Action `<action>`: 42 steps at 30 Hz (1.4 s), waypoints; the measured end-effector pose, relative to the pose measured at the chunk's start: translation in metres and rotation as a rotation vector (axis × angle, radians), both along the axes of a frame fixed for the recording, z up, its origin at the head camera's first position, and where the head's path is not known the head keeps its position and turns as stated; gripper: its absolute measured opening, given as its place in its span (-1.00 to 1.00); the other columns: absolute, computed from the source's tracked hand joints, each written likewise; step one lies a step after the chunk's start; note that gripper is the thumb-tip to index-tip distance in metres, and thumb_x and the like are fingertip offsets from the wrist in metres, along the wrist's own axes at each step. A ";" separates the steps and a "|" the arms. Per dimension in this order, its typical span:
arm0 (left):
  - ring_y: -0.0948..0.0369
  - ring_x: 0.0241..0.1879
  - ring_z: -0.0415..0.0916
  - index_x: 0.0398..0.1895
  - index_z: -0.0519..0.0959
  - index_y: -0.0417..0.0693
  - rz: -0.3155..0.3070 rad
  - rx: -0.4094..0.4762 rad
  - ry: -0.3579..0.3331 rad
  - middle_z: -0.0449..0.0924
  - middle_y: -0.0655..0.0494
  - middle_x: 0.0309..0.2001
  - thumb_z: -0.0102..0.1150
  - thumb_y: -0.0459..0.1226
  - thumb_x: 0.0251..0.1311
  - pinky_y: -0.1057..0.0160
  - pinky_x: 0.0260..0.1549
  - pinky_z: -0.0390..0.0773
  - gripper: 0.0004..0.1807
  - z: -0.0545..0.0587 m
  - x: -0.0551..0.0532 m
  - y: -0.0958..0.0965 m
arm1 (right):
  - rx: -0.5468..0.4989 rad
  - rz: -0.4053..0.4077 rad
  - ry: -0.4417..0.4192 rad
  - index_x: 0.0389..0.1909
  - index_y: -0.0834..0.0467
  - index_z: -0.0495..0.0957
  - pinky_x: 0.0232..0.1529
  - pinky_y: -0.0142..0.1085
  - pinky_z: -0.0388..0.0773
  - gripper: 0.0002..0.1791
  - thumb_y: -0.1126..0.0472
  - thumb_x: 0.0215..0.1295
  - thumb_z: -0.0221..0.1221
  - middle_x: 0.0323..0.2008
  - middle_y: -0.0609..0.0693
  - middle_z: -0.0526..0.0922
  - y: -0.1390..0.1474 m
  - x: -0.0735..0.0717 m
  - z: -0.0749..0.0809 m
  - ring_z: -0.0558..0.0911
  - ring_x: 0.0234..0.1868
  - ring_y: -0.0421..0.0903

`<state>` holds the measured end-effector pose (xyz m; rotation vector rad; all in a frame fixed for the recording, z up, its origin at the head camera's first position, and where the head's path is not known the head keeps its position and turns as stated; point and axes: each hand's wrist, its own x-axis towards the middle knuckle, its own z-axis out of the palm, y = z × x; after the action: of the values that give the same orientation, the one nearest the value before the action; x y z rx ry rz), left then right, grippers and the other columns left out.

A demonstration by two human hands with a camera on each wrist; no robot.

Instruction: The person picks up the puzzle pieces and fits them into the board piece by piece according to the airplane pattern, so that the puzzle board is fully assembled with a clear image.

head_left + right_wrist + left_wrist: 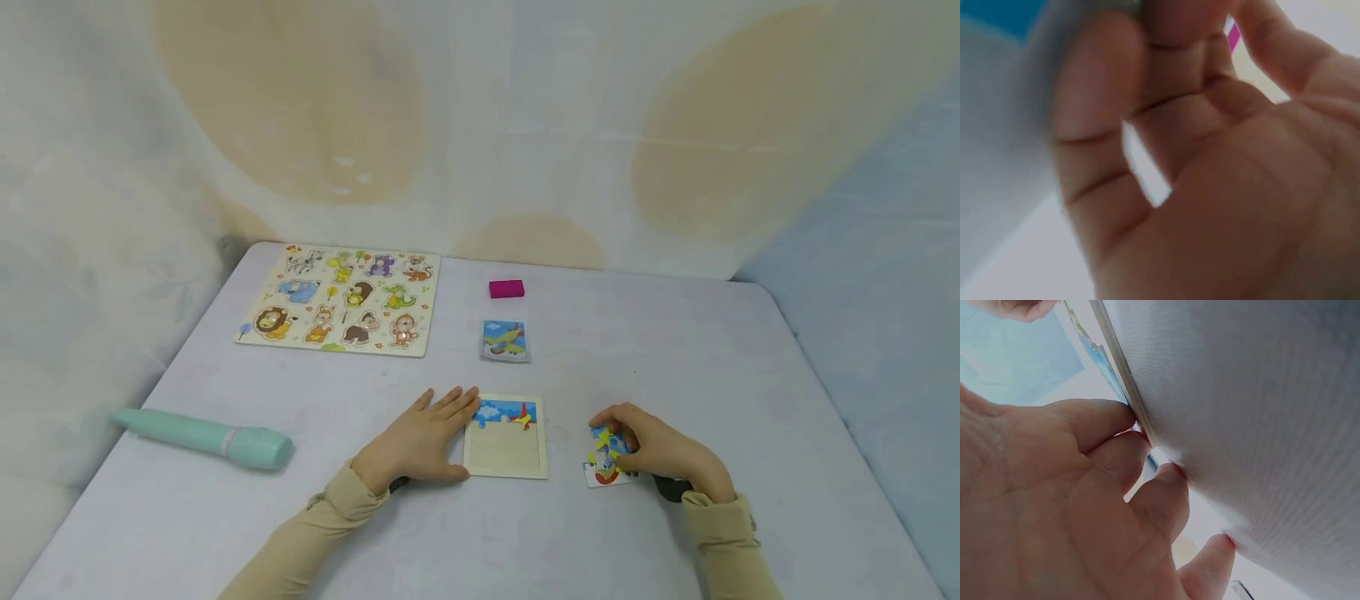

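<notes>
My left hand [420, 437] lies with fingers spread at the left side of a small square wooden puzzle board [506, 475]. In the left wrist view, two of its fingertips [1119, 419] touch the board's edge, while the others rest on the table. Several fitted pieces with blue sky and a red tail [498, 411] fill the board's top strip; bare wood shows below. To the right, my right hand [660, 446] pinches a blue and yellow puzzle piece [617, 444] between curled fingers and thumb. Other loose pieces [602, 477] with red and white parts lie under it, partly hidden.
Behind the board lies a small airplane picture card [505, 340], with a magenta block [506, 288] farther back. An animal puzzle board [345, 300] occupies the back left. A mint-green microphone-shaped object [210, 437] lies at the left. Draped cloth [525, 125] hangs behind the table.
</notes>
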<state>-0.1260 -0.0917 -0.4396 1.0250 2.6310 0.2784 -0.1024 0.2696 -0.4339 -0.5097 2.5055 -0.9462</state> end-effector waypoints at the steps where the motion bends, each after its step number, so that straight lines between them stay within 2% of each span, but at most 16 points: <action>1: 0.05 0.54 -0.05 0.51 0.07 -0.12 -0.001 0.000 0.000 -0.02 0.06 0.55 0.30 0.14 0.03 -0.20 0.44 -0.01 0.06 0.001 0.000 0.000 | -0.006 -0.003 -0.004 0.13 0.20 0.44 -0.34 -0.46 0.38 -0.46 0.34 0.09 0.33 -0.13 0.06 0.42 0.001 0.000 0.001 0.34 -0.31 -0.19; 5: 0.04 0.54 -0.05 0.51 0.08 -0.13 -0.006 -0.002 0.001 -0.02 0.05 0.55 0.30 0.12 0.04 -0.20 0.44 0.01 0.04 0.002 -0.001 0.000 | -0.011 -0.083 -0.005 0.10 0.25 0.45 -0.36 -0.43 0.39 -0.46 0.24 0.09 0.38 -0.19 0.08 0.41 -0.001 0.000 0.000 0.36 -0.35 -0.17; 8: 0.03 0.54 -0.05 0.50 0.08 -0.14 -0.006 -0.001 0.000 -0.02 0.04 0.55 0.30 0.12 0.04 -0.21 0.43 0.02 0.04 0.002 -0.001 0.000 | 0.038 -0.152 0.019 0.00 0.26 0.47 -0.25 -0.34 0.46 -0.52 0.20 0.08 0.39 -0.20 0.08 0.46 -0.010 -0.001 0.000 0.42 -0.27 -0.11; 12: 0.04 0.54 -0.05 0.51 0.08 -0.14 -0.004 -0.004 0.006 -0.02 0.04 0.55 0.29 0.12 0.04 -0.20 0.43 0.01 0.04 0.002 -0.002 -0.001 | 0.116 -0.189 0.025 -0.09 0.23 0.43 -0.19 -0.24 0.47 -0.56 0.22 0.06 0.39 -0.15 0.09 0.46 -0.020 -0.003 0.001 0.45 -0.19 -0.06; 18: 0.05 0.54 -0.07 0.51 0.06 -0.12 -0.002 -0.005 0.003 -0.03 0.06 0.55 0.28 0.15 0.04 -0.21 0.44 0.00 0.06 0.001 -0.002 -0.002 | 0.011 -0.169 0.020 -0.18 0.20 0.41 -0.38 -0.38 0.44 -0.68 0.30 0.13 0.33 -0.35 0.02 0.51 -0.024 -0.012 -0.001 0.45 -0.37 -0.13; 22: 0.07 0.54 -0.07 0.52 0.06 -0.10 0.005 -0.011 0.012 -0.04 0.08 0.56 0.29 0.15 0.03 -0.19 0.45 -0.01 0.06 0.000 -0.002 -0.004 | -0.070 -0.175 0.029 -0.18 0.16 0.49 -0.37 -0.37 0.49 -0.81 0.30 0.21 0.26 -0.36 -0.02 0.61 -0.041 -0.023 0.000 0.53 -0.39 -0.17; 24: 0.07 0.54 -0.06 0.51 0.07 -0.10 0.004 -0.009 0.015 -0.04 0.08 0.55 0.29 0.16 0.02 -0.19 0.44 0.00 0.06 -0.001 -0.001 -0.004 | -0.108 -0.151 0.020 -0.18 0.17 0.51 -0.34 -0.35 0.52 -0.82 0.30 0.22 0.25 -0.35 0.00 0.65 -0.055 -0.029 0.000 0.57 -0.37 -0.17; 27: 0.05 0.53 -0.04 0.51 0.08 -0.11 0.005 0.001 0.005 -0.02 0.07 0.55 0.30 0.16 0.01 -0.21 0.43 0.01 0.07 -0.002 0.000 -0.003 | -0.136 -0.068 0.008 -0.19 0.16 0.54 -0.32 -0.38 0.52 -0.83 0.28 0.22 0.27 -0.35 -0.01 0.67 -0.082 -0.034 -0.002 0.59 -0.35 -0.20; 30: 0.06 0.53 -0.04 0.51 0.07 -0.10 0.008 0.005 -0.004 -0.03 0.08 0.55 0.29 0.17 0.02 -0.20 0.43 0.02 0.07 -0.004 0.001 -0.002 | -0.132 -0.012 0.008 -0.22 0.17 0.55 -0.36 -0.42 0.51 -0.83 0.26 0.20 0.30 -0.39 -0.03 0.66 -0.105 -0.037 -0.006 0.56 -0.39 -0.23; 36: 0.07 0.53 -0.03 0.51 0.08 -0.09 0.006 0.008 0.011 -0.02 0.09 0.55 0.29 0.18 0.02 -0.19 0.44 0.02 0.06 -0.004 0.001 0.000 | -0.060 -0.068 0.091 -0.38 0.17 0.58 -0.39 -0.43 0.44 -0.87 0.31 0.11 0.36 -0.46 -0.05 0.55 -0.128 -0.037 -0.010 0.46 -0.43 -0.21; 42: 0.05 0.53 -0.03 0.50 0.10 -0.12 -0.003 0.000 0.026 0.00 0.07 0.55 0.29 0.16 0.02 -0.19 0.43 0.03 0.05 -0.002 0.000 0.000 | -0.020 -0.092 0.100 -0.45 0.15 0.57 -0.42 -0.43 0.40 -0.88 0.29 0.11 0.36 -0.47 -0.04 0.52 -0.136 -0.037 -0.010 0.43 -0.44 -0.20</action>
<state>-0.1264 -0.0917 -0.4421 1.0397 2.6526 0.2661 -0.1393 0.1341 -0.4440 -0.4624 2.6307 -1.0040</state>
